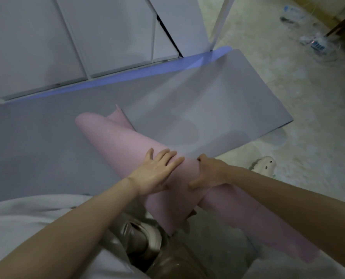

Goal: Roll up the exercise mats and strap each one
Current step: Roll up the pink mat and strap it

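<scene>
Here's the pink mat (115,137), loosely rolled into a long tube and lying at a slant across the near edge of the grey mat (207,101). Its far end sits out on the middle of the grey sheet, with a loose flap standing up there, and its near end hangs off towards the person's legs. The left hand (157,172) lies flat on top of the roll, fingers straight and together, pressing down. The right hand (209,174) is just beside it, fingers curled over the far side and thumb underneath, gripping the roll. The grey mat is spread flat on the floor (288,97), and a blue mat (167,67) peeks out along its far edge, against the white panels (36,47). A pale shoe (265,165) rests just off the grey mat's near edge.
</scene>
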